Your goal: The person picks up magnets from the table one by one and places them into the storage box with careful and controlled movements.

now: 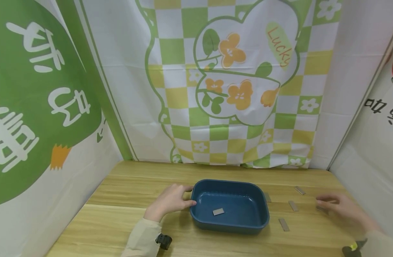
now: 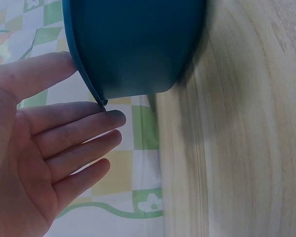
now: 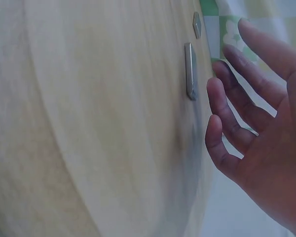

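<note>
A dark blue rectangular tub [image 1: 230, 226] stands on the wooden table, with one small grey rectangular tile [image 1: 218, 211] lying on its floor. My left hand [image 1: 172, 200] is at the tub's left end. In the left wrist view its thumb and index fingertips touch the tub's rim [image 2: 84, 74], the other fingers extended. At the table's right side my right hand [image 1: 342, 207] hovers low over another grey tile [image 1: 320, 208], partly hidden beneath it. The right wrist view shows its fingers loosely bent, holding nothing, with a grey tile [image 3: 191, 71] on the tabletop just beyond the fingertips.
Between the tub and my right hand lie several more grey tiles, one near the back [image 1: 299, 190], one in the middle [image 1: 293, 205] and one nearer me [image 1: 284, 224]. Another tile [image 1: 267, 197] sits against the tub's right side. Printed cloth [image 1: 248, 142] hangs behind the table [image 1: 145, 175].
</note>
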Tool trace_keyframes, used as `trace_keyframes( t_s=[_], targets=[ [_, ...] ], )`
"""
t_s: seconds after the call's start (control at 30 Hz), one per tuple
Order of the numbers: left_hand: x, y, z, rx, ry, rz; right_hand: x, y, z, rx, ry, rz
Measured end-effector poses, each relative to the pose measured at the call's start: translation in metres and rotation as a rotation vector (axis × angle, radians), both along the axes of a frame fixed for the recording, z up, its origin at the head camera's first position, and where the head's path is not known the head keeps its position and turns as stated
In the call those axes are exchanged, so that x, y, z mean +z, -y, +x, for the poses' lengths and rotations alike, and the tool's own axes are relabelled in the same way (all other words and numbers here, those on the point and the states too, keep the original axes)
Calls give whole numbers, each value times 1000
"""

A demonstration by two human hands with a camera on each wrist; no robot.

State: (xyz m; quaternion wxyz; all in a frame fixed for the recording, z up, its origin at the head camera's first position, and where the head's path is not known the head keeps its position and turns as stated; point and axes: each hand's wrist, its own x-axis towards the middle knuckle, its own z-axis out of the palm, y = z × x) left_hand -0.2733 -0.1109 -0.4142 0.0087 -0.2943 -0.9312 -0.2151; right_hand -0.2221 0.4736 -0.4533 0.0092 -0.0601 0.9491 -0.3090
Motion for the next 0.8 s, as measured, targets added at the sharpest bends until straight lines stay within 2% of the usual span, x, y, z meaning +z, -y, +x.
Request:
trace_keyframes(
  t_s=[0.27, 0.47, 0.63, 0.8],
  targets=[
    [-1, -1, 0, 7, -3, 0, -4, -6, 6, -45, 49, -7],
    [-1, 0, 0, 4, -9, -1, -10, -9, 9, -57, 1, 21],
    [-1, -1, 0, 2, -9, 0, -13, -14, 9, -74, 13, 0],
    [0, -1, 0, 6, -8, -1, -14, -17, 10, -62, 4, 34]
  ],
)
